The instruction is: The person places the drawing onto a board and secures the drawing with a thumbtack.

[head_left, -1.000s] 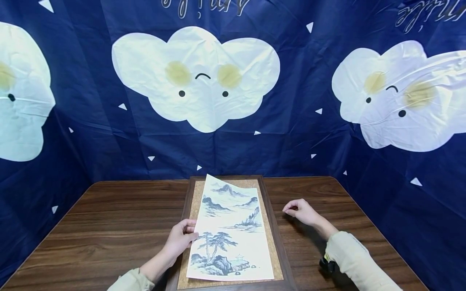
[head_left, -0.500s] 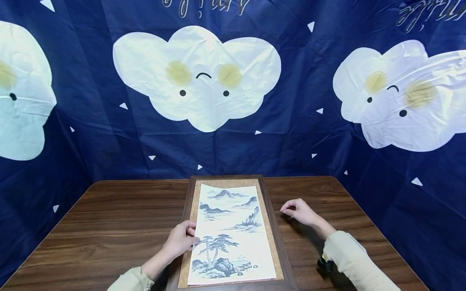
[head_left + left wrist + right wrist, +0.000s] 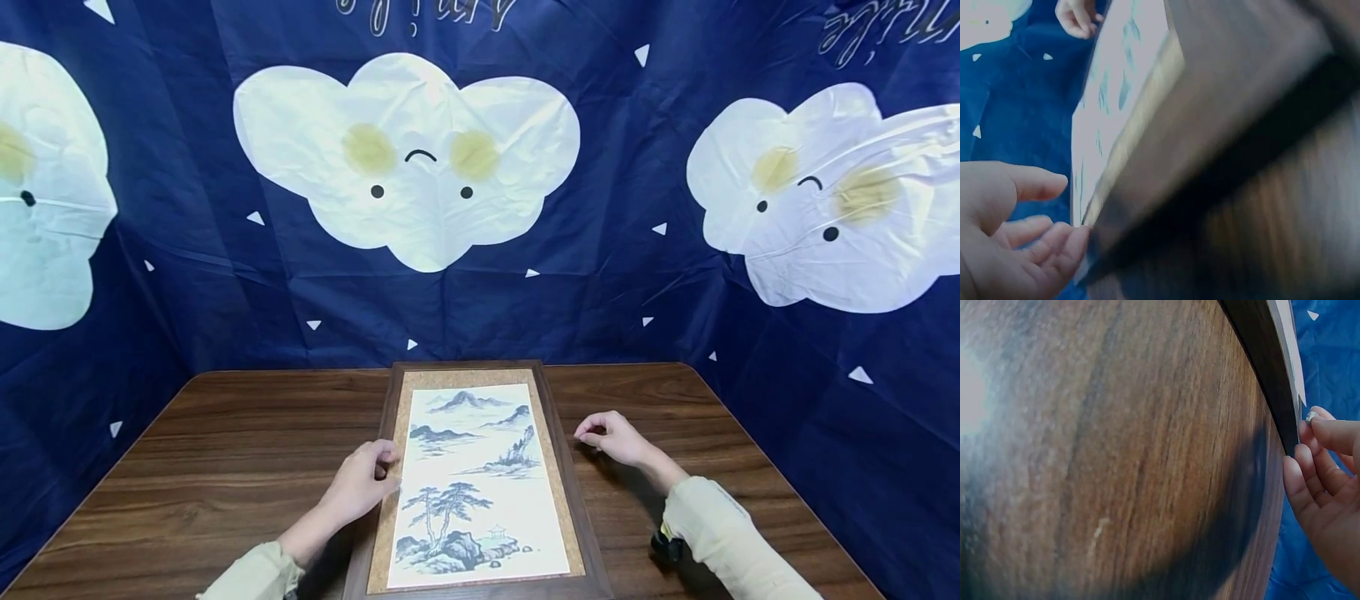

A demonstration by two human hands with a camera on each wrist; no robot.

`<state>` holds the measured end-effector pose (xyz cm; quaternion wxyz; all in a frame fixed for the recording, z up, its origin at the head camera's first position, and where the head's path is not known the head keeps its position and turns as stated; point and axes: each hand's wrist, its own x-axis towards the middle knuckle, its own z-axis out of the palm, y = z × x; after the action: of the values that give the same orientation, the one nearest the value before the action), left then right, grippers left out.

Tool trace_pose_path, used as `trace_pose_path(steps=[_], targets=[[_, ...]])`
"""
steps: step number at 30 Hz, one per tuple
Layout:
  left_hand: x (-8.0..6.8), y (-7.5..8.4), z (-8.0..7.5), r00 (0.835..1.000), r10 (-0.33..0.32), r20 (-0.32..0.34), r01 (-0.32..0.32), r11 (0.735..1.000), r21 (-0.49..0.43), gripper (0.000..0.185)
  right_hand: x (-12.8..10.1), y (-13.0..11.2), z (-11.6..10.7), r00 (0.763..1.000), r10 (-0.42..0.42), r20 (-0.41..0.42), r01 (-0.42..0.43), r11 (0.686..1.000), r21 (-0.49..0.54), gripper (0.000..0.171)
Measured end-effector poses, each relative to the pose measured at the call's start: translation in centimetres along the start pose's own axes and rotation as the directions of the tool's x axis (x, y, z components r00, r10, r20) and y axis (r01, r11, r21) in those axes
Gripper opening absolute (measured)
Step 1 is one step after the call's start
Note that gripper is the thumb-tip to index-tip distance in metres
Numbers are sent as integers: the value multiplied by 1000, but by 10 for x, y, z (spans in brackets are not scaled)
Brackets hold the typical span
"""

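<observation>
The near edge of the dark wooden picture frame is cut off by the head view's bottom edge, the left wrist view is blurred, and whether the right hand touches the frame cannot be told.

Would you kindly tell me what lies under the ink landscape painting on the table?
The white ink landscape painting lies on a tan cork panel inside a dark wooden frame. Only the cork's margins show; the part beneath the sheet is covered.
</observation>
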<state>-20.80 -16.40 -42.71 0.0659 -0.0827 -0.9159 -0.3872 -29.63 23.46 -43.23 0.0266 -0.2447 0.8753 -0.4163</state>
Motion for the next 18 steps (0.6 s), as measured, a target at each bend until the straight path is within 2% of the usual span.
trace_pose_path(steps=[4,7,9,12,14,18], targets=[[4,-11,-10,995,96,-4,-96,993,62,45,-5,-20,-1,1000,-18,12,17,999,27,8],[6,-21,-15,990,138,35,-141,988,65,58,-8,-26,-1,999,-34,20,33,999,26,9],[7,-27,-18,990,123,75,-127,990,55,69,-8,-28,0,999,-36,23,36,999,24,9],[7,-36,-21,988,71,136,-74,997,20,81,-6,-26,2,999,-39,26,39,999,31,10],[7,-42,-23,986,47,157,-46,999,-11,84,-4,-28,3,999,-32,27,31,999,37,10],[7,-49,-26,980,68,185,-57,996,-65,80,1,-29,7,999,-10,34,9,999,45,10]])
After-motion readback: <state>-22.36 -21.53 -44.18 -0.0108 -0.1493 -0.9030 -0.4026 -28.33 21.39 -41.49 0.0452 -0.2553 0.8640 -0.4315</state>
